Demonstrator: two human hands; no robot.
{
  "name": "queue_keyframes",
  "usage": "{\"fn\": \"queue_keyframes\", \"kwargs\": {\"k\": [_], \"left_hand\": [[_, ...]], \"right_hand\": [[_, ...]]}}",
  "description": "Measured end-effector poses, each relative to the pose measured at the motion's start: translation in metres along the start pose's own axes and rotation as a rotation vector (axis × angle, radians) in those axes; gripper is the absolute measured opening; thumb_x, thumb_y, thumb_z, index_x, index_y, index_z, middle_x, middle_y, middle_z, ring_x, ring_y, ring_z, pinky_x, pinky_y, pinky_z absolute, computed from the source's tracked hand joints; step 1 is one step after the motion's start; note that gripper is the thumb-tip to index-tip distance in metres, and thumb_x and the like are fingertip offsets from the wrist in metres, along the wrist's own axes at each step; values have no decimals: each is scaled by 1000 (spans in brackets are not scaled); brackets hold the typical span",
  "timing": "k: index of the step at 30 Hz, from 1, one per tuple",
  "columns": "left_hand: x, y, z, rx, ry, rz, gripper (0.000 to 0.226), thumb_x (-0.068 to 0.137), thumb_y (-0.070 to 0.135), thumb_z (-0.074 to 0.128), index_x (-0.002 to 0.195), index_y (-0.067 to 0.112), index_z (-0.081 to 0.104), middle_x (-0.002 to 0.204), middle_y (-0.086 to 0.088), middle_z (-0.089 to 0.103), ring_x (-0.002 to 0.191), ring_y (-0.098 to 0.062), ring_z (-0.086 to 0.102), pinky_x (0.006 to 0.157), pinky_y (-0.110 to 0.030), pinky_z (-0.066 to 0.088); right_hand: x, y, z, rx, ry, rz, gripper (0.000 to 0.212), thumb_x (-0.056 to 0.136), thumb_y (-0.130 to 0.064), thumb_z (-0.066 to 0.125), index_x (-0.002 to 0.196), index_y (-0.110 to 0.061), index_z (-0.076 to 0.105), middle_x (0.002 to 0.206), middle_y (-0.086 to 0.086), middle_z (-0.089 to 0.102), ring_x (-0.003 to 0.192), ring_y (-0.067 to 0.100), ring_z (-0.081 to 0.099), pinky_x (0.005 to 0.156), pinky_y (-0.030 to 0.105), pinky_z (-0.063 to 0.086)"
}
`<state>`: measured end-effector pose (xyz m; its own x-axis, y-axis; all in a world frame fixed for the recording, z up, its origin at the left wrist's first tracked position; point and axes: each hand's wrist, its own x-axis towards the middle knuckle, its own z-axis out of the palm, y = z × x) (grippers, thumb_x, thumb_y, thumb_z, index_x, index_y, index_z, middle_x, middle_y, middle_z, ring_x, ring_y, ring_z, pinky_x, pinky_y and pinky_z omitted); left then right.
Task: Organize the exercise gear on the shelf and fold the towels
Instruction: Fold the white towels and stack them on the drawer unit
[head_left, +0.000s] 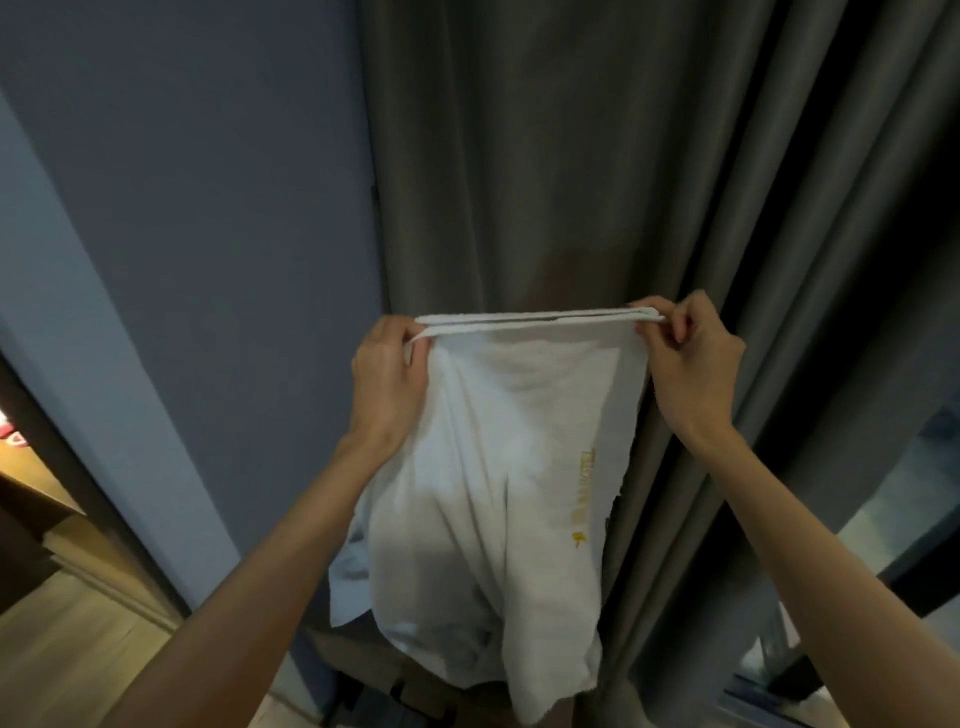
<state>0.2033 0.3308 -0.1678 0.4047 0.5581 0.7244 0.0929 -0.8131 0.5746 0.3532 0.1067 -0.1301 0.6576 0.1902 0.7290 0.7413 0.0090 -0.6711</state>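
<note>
A white towel (498, 467) with a line of yellow lettering near its right edge hangs in the air in front of me, doubled over so that two hems run side by side along the top. My left hand (387, 384) grips the top left corner, and my right hand (685, 364) pinches the top right corner, holding the top edge stretched and level. The towel's lower part hangs loose and crumpled down to the bottom of the view. No shelf or exercise gear shows.
A grey curtain (597, 156) hangs right behind the towel, with a blue-grey wall (208, 208) to its left. Wooden floor (78, 649) and a doorway lie at lower left. A window pane (893, 519) shows at lower right. Something dark and low stands under the towel.
</note>
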Motion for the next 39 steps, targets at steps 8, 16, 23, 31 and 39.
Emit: {"fn": "queue_keyframes", "kwargs": {"k": [8,16,23,31,39], "left_hand": [[34,58,-11,-223,14,142,15,90,17,63,97,13,51,93,6,64,85,-9,61,75,-25,49],[13,57,10,-114,-172,307,5,88,14,63,91,11,66,88,0,68,80,-18,58,75,-33,45],[4,73,14,-138,-303,384,22,87,17,62,107,14,52,93,3,67,87,-13,62,78,-28,46],[-8,67,15,-361,-488,183,25,84,25,72,100,17,56,86,10,67,81,-5,64,74,-17,49],[-55,34,28,-498,-508,-147,33,95,33,54,124,21,46,73,12,64,67,-5,58,67,-26,45]], "right_hand": [[-4,5,-25,-163,112,74,14,91,-4,55,93,-13,44,93,3,66,77,-4,60,65,16,47],[-33,23,-20,-995,-359,-2,52,84,-10,54,134,-24,53,128,8,50,110,35,36,92,46,30],[-39,-15,18,-530,-435,-155,34,92,-39,57,123,-25,59,109,-5,68,98,15,63,99,41,40],[-38,-22,13,-638,-296,-296,37,90,-36,40,101,-22,73,85,2,72,71,27,68,54,38,53],[-16,-26,11,-563,-334,-251,31,94,-22,41,115,-12,61,107,8,63,91,28,64,77,46,52]]}}
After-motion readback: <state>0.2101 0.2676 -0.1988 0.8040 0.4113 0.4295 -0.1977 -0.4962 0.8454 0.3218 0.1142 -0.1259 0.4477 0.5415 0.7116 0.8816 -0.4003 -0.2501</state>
